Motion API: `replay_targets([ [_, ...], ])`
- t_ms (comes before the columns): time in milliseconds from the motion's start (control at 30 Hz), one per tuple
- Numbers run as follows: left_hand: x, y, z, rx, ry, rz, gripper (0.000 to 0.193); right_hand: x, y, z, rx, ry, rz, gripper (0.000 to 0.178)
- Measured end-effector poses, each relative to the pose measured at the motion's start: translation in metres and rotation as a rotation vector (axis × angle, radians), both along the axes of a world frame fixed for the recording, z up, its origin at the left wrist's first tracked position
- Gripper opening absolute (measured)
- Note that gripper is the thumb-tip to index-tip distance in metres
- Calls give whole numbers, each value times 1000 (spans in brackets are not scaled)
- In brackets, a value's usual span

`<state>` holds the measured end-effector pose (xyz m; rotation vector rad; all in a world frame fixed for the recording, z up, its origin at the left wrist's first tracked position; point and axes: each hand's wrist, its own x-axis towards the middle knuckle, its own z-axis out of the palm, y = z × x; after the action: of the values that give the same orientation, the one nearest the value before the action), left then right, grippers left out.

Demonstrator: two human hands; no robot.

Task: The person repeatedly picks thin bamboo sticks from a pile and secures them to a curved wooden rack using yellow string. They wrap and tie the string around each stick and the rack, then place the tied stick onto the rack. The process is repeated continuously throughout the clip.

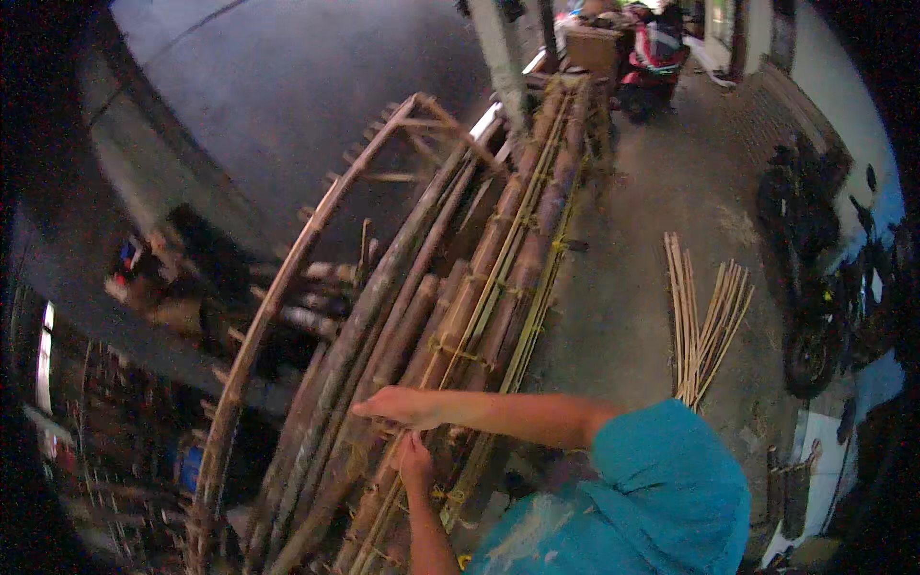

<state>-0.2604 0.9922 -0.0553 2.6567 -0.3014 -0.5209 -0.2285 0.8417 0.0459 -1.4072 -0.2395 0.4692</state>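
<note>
My right hand (401,406) reaches across from the right over a long framework of brown poles (522,264). Its fingers are closed, and whatever they hold is too blurred to name. Just below it, my left hand (414,462) is closed in a pinch beside the thin pale strips (505,278) that run along the poles. I cannot make out what is in that pinch. Yellow ties (460,347) bind strips and poles together at intervals. Under and beside my hands, the lashing is partly hidden by the hands themselves.
Left of the framework lie loose thick poles (393,259) and a curved wooden ladder-like frame (307,230). Split sticks (704,316) lie fanned on the floor at right. A red motorbike (659,53) stands at the far end, and a dark motorbike (810,297) along the right wall.
</note>
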Motion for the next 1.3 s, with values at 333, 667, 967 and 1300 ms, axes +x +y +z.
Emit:
replay_targets([
  [333, 10, 13, -58, -227, -333, 6, 21, 39, 14, -73, -1256, -685, -75, 56],
  [667, -11, -20, -19, -110, -364, 120, 21, -114, -25, -65, -547, -391, 500, 36],
  [967, 100, -9, 22, -372, -291, 211, 28, -151, -18, -94, -450, -532, -22, 37],
  [1300, 154, 76, -84, 81, -263, 38, 33, -248, -129, -114, 1176, -226, -1348, 18],
])
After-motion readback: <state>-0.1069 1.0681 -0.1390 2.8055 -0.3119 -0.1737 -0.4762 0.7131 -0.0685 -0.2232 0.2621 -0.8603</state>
